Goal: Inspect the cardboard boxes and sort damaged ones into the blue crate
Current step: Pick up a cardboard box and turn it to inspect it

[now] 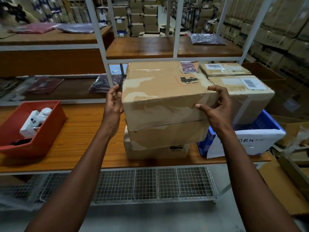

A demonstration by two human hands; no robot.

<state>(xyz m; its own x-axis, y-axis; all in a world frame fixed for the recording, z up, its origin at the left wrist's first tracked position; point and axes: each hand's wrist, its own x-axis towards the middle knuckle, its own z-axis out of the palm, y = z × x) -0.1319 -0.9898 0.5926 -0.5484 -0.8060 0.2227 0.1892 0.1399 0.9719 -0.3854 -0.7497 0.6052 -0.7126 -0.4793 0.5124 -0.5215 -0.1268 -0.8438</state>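
Note:
A taped cardboard box marked UN 3481 [160,96], with torn patches on its top and front, sits on top of a stack of two lower boxes [160,141] on the wooden table [80,141]. My left hand [113,104] presses its left side. My right hand [217,108] grips its front right corner, thumb on the front face. To the right a blue crate [265,124] with a white paper label holds another box [242,91] with a barcode sticker. A further box [224,69] lies behind it.
A red bin [50,129] with white objects stands at the table's left. White shelf posts [98,39] rise behind the boxes. Bagged garments lie on the shelves. Flat cartons [287,181] lean at the right on the floor. A wire shelf [150,185] runs below.

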